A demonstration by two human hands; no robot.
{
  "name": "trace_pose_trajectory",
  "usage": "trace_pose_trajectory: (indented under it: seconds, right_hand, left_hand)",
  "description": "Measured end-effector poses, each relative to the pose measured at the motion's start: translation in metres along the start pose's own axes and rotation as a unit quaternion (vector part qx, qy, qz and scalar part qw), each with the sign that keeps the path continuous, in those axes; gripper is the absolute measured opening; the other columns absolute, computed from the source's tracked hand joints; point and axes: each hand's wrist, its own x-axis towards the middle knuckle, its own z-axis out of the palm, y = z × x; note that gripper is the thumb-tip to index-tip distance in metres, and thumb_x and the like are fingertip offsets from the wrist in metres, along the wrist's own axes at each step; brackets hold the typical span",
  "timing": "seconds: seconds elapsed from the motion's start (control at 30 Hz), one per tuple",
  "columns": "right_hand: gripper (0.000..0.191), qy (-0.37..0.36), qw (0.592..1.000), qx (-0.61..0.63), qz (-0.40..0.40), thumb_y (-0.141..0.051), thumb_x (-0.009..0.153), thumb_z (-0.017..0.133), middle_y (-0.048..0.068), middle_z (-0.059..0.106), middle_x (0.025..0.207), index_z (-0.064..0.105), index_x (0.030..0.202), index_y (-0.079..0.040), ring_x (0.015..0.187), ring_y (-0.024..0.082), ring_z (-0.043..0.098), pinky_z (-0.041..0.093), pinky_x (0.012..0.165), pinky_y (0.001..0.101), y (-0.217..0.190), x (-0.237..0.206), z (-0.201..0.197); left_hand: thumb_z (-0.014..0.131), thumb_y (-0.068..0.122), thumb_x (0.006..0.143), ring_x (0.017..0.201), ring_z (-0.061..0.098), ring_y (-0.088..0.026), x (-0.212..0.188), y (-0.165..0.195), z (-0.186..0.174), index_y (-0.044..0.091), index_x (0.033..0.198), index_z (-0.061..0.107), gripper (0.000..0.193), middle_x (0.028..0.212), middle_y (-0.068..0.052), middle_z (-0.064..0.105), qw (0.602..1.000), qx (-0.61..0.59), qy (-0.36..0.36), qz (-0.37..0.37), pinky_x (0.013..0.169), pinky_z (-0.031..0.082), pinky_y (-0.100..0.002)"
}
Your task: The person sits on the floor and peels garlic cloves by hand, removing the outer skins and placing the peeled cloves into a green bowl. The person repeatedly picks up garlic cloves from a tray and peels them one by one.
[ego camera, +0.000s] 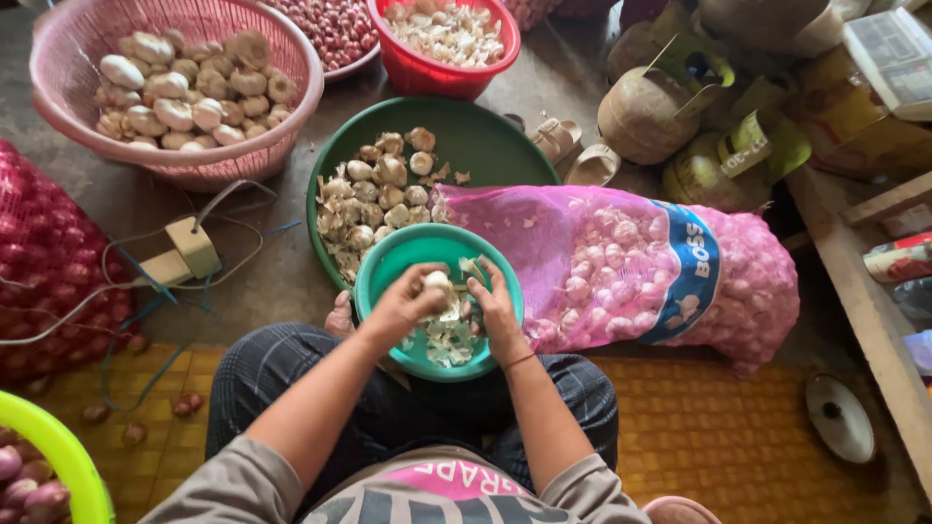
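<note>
On the floor beside the person's knees lies a pink mesh sack of garlic, its far end overlapping a large green basin of loose bulbs. A pink basket and a red bowl run off the top edge. Over a small teal bowl of peelings, both forearms reach forward. The left hand has its grip clamped on a garlic bulb; the right hand pinches the bulb's side, fingertips partly hidden.
</note>
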Motion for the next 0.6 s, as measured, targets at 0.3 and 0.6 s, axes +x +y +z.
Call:
trace_pose_trajectory:
  seconds: [0.3, 0.6]
  right_hand:
    - [0.028, -0.045, 0.966, -0.097, -0.237, -0.010, 0.093, 0.078, -0.002, 0.068, 0.090, 0.070, 0.119, -0.002, 0.069, 0.001, 0.054, 0.044, 0.059, 0.0186, 0.013, -0.001, 0.016]
    - [0.019, -0.037, 0.955, -0.114, -0.270, -0.011, 0.091, 0.080, -0.002, 0.068, 0.088, 0.067, 0.102, -0.002, 0.079, 0.003, 0.060, 0.052, 0.069, 0.0209, 0.032, -0.003, 0.024]
  left_hand:
    - [0.051, 0.032, 0.098, 0.097, 0.069, -0.018, -0.005, 0.003, -0.001, 0.016, 0.121, 0.055, 0.028, 0.117, -0.005, 0.067, 0.971, -0.196, 0.033, -0.135, 0.078, 0.056, -0.034]
    - [0.056, 0.038, 0.106, 0.075, 0.057, -0.010, -0.002, -0.019, -0.002, 0.010, 0.103, 0.059, 0.028, 0.089, 0.000, 0.058, 0.987, 0.046, 0.134, -0.072, 0.059, 0.051, -0.027]
